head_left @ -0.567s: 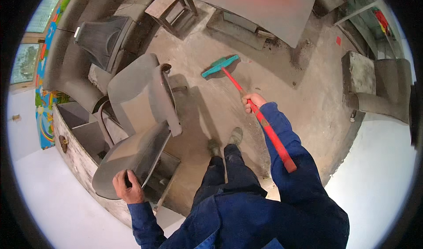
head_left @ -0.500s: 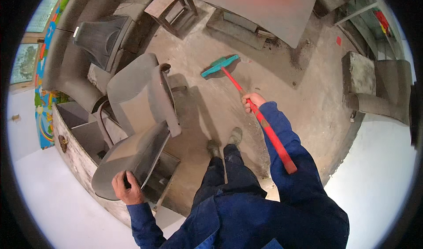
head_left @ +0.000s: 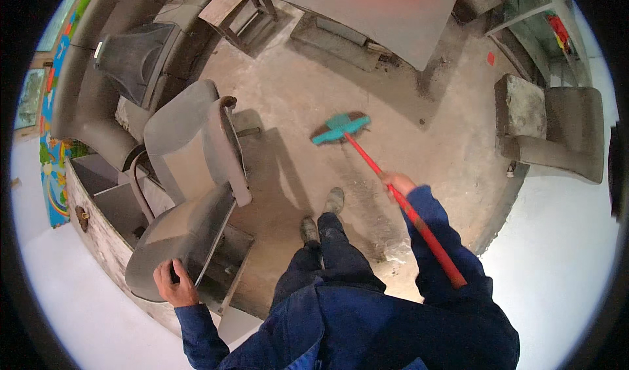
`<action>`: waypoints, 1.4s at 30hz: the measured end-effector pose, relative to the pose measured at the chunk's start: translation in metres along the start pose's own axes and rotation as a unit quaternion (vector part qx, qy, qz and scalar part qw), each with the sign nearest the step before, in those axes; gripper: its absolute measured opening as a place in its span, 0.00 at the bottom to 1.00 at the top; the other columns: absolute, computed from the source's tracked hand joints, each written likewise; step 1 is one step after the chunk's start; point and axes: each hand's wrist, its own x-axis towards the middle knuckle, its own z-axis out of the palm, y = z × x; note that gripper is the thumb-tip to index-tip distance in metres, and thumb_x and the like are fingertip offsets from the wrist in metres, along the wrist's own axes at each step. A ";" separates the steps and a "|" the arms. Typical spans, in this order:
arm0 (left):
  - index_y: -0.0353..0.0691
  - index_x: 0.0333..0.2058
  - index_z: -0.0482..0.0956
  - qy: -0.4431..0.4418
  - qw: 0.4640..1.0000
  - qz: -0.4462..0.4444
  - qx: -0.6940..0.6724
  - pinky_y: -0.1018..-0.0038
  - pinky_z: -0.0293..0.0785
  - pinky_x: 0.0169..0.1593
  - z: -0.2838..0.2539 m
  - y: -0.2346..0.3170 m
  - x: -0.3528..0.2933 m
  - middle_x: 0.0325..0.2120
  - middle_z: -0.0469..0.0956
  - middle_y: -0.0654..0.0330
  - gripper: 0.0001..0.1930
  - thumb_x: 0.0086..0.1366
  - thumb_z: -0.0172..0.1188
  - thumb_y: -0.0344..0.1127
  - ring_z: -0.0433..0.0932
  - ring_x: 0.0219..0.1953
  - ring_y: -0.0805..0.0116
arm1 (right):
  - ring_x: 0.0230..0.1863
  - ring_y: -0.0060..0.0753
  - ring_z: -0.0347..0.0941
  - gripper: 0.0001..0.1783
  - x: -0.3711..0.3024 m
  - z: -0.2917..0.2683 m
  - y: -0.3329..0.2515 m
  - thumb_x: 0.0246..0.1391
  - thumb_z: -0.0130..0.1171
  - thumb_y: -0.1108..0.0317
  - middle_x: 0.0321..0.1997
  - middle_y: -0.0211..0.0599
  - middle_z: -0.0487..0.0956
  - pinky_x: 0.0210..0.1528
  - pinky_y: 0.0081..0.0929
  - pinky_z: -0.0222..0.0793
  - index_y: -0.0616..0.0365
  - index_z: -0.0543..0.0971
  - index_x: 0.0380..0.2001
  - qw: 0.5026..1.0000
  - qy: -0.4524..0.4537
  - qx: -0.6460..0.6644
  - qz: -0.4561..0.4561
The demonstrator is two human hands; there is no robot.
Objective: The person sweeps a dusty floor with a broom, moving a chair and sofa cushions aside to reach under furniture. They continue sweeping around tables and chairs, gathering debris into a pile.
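Note:
My right hand [head_left: 398, 182] is closed around the red handle of a broom [head_left: 371, 161]. The handle slants back over my right forearm, while its teal head with dark bristles [head_left: 340, 129] is on the dusty floor ahead of my feet. My left hand [head_left: 177, 285] is at the near edge of a grey padded chair [head_left: 190, 154], fingers curled. Something dark shows between the thumb and fingers; whether it is a held thing or part of the chair I cannot make out.
A grey-topped table [head_left: 393, 16] stands ahead, near a small wooden stool [head_left: 239, 13]. Dusty sofa seats [head_left: 85, 108] line the left, with a dark chair-like piece [head_left: 134, 58] on them. An open wooden drawer unit [head_left: 105, 219] is at lower left, an armchair [head_left: 557, 131] at right.
The broom head has moved nearer my feet and to the right, with my right hand shifting right and down. My left hand keeps its place by the chair as the view shifts.

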 end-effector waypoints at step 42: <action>0.40 0.31 0.79 0.071 0.955 0.248 -0.147 0.63 0.72 0.38 0.016 0.011 0.010 0.29 0.78 0.54 0.06 0.55 0.64 0.32 0.76 0.34 0.54 | 0.13 0.23 0.64 0.09 -0.019 0.214 0.105 0.54 0.53 0.63 0.18 0.27 0.69 0.12 0.27 0.60 0.54 0.73 0.37 0.987 -0.036 -0.142 -0.063</action>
